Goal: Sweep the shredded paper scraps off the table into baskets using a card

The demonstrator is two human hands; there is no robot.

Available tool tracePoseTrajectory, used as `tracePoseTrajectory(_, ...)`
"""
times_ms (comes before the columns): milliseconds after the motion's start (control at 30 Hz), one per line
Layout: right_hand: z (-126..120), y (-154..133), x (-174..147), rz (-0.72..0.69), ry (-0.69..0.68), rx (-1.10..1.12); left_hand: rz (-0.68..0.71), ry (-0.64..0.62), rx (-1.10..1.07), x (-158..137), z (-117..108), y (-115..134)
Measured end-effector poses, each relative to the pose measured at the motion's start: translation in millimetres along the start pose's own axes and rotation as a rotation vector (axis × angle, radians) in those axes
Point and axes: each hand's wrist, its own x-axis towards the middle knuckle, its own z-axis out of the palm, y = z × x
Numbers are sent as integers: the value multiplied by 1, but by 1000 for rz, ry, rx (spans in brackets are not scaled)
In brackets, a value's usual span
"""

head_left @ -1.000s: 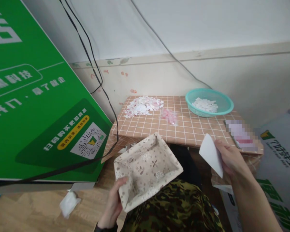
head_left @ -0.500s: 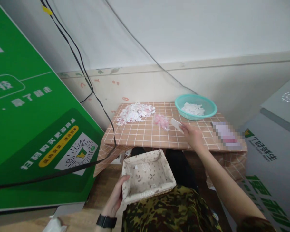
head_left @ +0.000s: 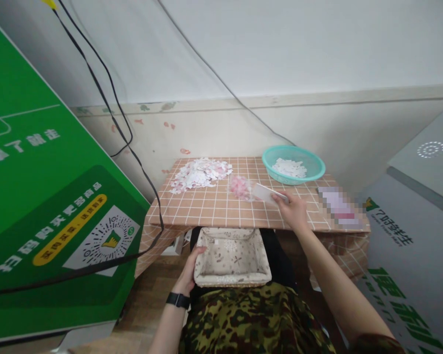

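Observation:
My left hand [head_left: 190, 269] grips the left rim of a fabric-lined basket [head_left: 233, 255], which rests on my lap in front of the table. Over the table, my right hand [head_left: 292, 210] holds a flat white rectangular card-like piece [head_left: 266, 192] between thumb and fingers. The piece's left end is close to a small clear bag with pink contents [head_left: 240, 188]; whether they touch I cannot tell. To the left lies a heap of white and pink paper scraps [head_left: 199, 174]. A turquoise basin [head_left: 317, 173] behind my right hand holds white paper pieces [head_left: 290, 167].
A checked brown cloth covers the table [head_left: 192, 209]. At its right end lies a blurred-out flat item [head_left: 338, 206]. A green printed panel [head_left: 18, 206] stands at left, a grey cabinet [head_left: 402, 255] at right. A black cable [head_left: 147, 172] hangs past the table's left corner.
The basket has levelled out and moved slightly right and up in view, with my left hand on it. The white piece now shows longer and flatter in my right hand. The view has shifted slightly.

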Motion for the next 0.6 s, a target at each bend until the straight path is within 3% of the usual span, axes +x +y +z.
tracePoseTrajectory(267, 19, -16, -5, -71, -184, 176, -4, -61, -24, 27, -7, -2)
tracePoseTrajectory(467, 5, -16, -9, -42, -76, 50, -24, -85, -36, 34, -6, -1)
tracePoseTrajectory(600, 9, -24, -18, -69, -169, 170, -1, -96, -42, 35, -5, -3)
